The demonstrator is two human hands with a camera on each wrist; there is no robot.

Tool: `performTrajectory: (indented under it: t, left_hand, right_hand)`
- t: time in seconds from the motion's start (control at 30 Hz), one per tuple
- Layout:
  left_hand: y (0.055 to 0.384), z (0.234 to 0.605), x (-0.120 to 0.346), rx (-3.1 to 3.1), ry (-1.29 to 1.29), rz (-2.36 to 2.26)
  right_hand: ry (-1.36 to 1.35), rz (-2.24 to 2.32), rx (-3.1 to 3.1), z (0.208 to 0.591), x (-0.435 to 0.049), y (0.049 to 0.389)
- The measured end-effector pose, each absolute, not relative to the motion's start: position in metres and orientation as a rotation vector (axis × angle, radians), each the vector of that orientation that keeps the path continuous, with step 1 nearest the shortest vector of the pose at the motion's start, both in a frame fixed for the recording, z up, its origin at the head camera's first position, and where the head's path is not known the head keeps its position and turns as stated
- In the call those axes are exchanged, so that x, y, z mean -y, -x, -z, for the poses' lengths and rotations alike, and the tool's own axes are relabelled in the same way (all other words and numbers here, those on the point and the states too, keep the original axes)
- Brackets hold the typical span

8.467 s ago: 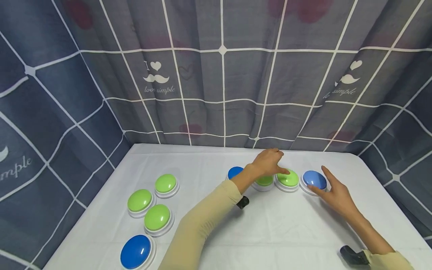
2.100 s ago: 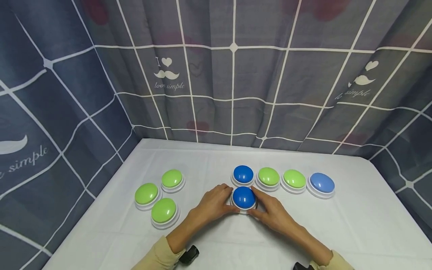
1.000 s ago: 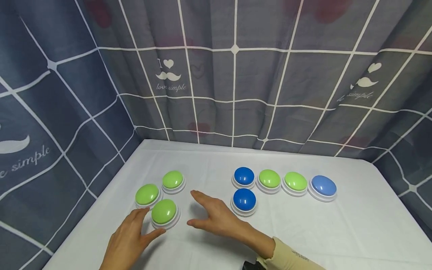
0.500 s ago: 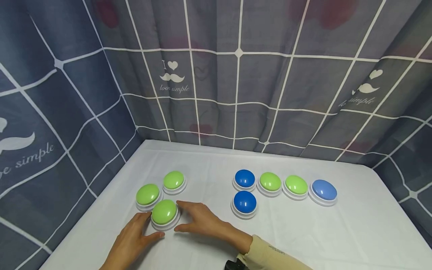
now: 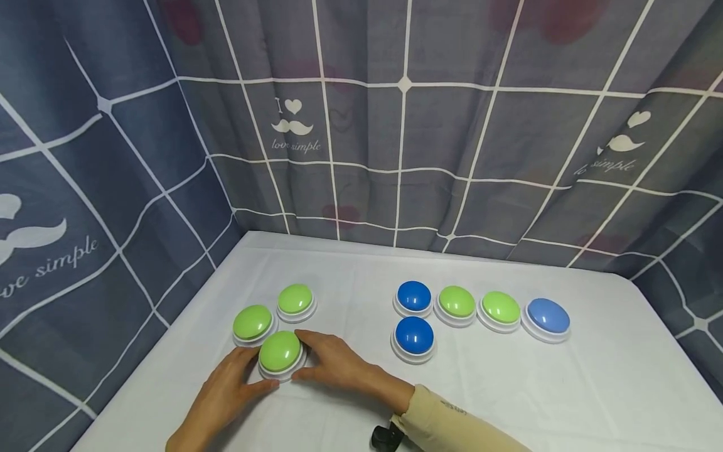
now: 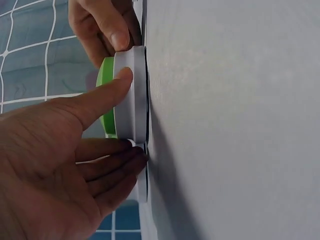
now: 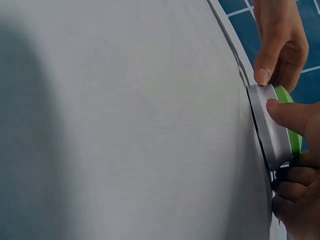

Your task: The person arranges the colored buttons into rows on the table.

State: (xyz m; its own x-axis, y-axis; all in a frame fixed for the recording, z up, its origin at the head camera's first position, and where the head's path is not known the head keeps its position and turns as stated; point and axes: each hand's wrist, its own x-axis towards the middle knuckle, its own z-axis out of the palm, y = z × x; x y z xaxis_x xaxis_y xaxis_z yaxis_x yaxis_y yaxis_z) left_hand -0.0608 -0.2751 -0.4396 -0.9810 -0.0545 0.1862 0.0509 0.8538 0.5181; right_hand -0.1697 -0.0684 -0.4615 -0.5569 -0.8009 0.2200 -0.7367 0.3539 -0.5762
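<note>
While gripped from both sides, near green button point(image 5: 280, 351): sat at the front of the left group on the white table point(image 5: 565, 389); was too hard to tell whether lifted a tiny bit.
Left hand point(image 5: 223, 389): pinched the white rim, thumb in front, fingers round the left side.
Right hand point(image 5: 339, 364): pinched the same rim from the right, thumb in front too.
Low grip: likely chosen to spare the green top a push and stop any tipping.
Left green button point(image 5: 252, 322): sat just behind, with back green button point(image 5: 295, 299) a little farther off.
Right row: ran blue button point(image 5: 414, 295), green button point(image 5: 457, 302), another green button point(image 5: 501, 307), lighter blue button point(image 5: 548, 316); seemed lined up on purpose.
Front blue button point(image 5: 415, 336): sat just before the row's first blue.
Gray curtain point(image 5: 361, 125): read "I", heart, mustache, "love simple"; cut short by a fold at right.
Sleeve point(image 5: 460, 427): bore dark letters, too small to read.
Brands on buttons: saw none.
</note>
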Motion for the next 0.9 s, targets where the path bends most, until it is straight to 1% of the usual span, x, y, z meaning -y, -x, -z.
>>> performTrajectory:
  t: [0.27, 0.47, 0.7, 0.9]
  left_hand:
    - [0.068, 0.443, 0.268, 2.817, -0.007, 0.71]
    - [0.067, 0.437, 0.26, 2.787, -0.008, 0.685]
    - [0.071, 0.426, 0.241, 2.695, 0.064, 0.696]
    - [0.09, 0.417, 0.217, 2.573, 0.255, 0.748]
  right_hand:
    - [1.444, 1.016, -2.568, 0.464, 0.072, 0.168]
    - [1.42, 1.043, -2.571, 0.463, 0.064, 0.165]
    - [1.378, 1.171, -2.548, 0.452, 0.034, 0.164]
    - [1.28, 1.371, -2.52, 0.437, -0.007, 0.167]
